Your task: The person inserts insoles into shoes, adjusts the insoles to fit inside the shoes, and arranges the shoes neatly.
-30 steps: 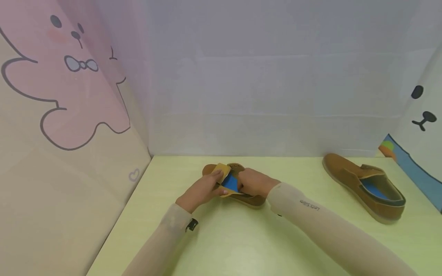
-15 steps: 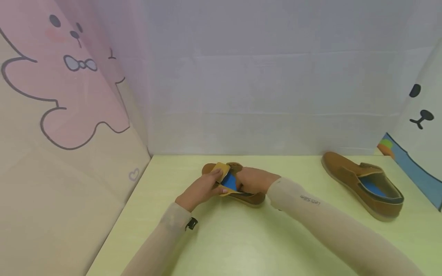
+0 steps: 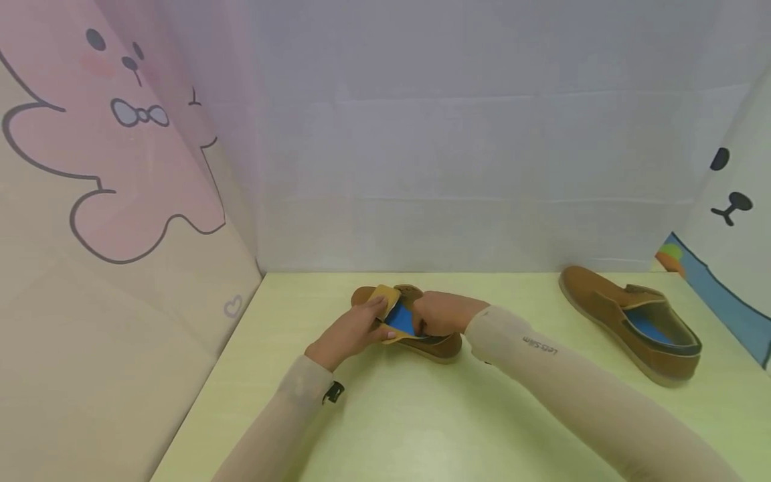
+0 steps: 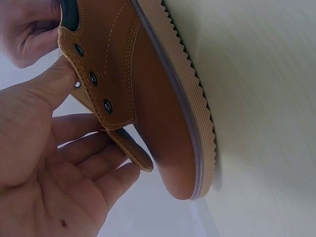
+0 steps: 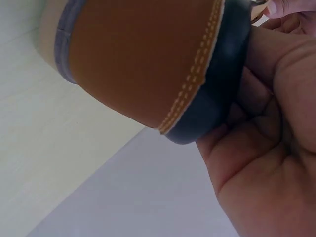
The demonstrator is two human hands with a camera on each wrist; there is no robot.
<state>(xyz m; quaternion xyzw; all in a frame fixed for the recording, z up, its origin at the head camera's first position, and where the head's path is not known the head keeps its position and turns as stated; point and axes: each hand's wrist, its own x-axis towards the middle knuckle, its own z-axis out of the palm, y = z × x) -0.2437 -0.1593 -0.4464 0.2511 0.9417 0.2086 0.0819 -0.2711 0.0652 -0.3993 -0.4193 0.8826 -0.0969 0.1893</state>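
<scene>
A brown leather shoe (image 3: 444,351) with a blue insole (image 3: 400,318) lies on the table, toe to the far left. My left hand (image 3: 349,332) grips it at the opening. In the left wrist view its thumb presses the edge of the eyelet flap (image 4: 101,86), and its fingers spread behind the shoe's tongue (image 4: 133,150), which stands lifted. My right hand (image 3: 447,313) reaches over the dark padded collar (image 5: 217,84) into the heel half, fingers bent down beside the insole. Inside the shoe its fingertips are hidden, so I cannot tell whether they pinch anything.
A matching brown shoe (image 3: 656,358) stands at the right of the pale yellow table (image 3: 409,428), blue insole inside. A whitish sheet (image 3: 470,167) hangs along the back edge, with printed cartoon sheets at both sides.
The camera view has shifted very slightly. Both hands stay at the same shoe, the right one moving only a little inside its opening.
</scene>
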